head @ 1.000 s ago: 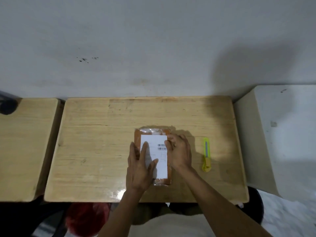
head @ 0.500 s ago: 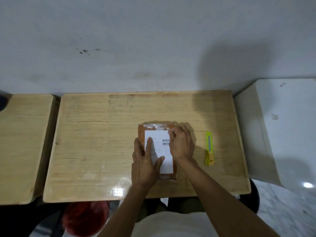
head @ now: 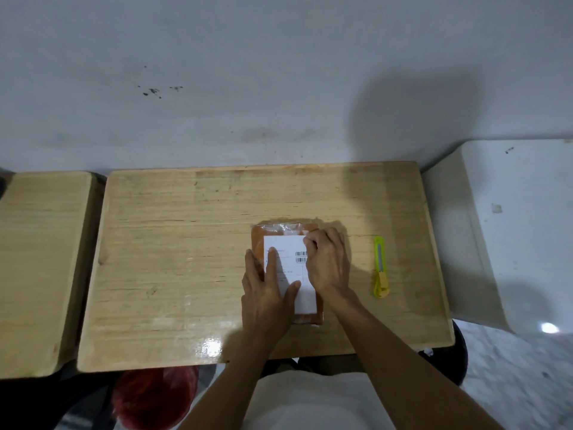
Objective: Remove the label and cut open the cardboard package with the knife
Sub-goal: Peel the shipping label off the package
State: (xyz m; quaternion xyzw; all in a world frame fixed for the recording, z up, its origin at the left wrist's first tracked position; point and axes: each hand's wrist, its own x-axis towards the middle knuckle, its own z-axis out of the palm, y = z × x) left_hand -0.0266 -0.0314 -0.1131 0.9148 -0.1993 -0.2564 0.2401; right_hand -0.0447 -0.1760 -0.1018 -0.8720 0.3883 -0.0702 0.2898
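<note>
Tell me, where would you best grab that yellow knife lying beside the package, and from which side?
Probably the knife is best gripped around the middle of its long handle, coming from above with the right hand, the nearer one. It lies flat on the table, lengthwise away from the person, apart from the package, so both long edges are free for thumb and fingers.

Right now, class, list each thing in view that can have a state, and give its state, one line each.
cardboard package: sealed in clear wrap, lying flat on the wooden table.
label: stuck on the package; far right corner under the fingers.
knife: lying untouched on the table, right of the package; blade not visible.
left hand: flat, pressing the package and label.
right hand: fingers curled at the label's far right corner.
</note>
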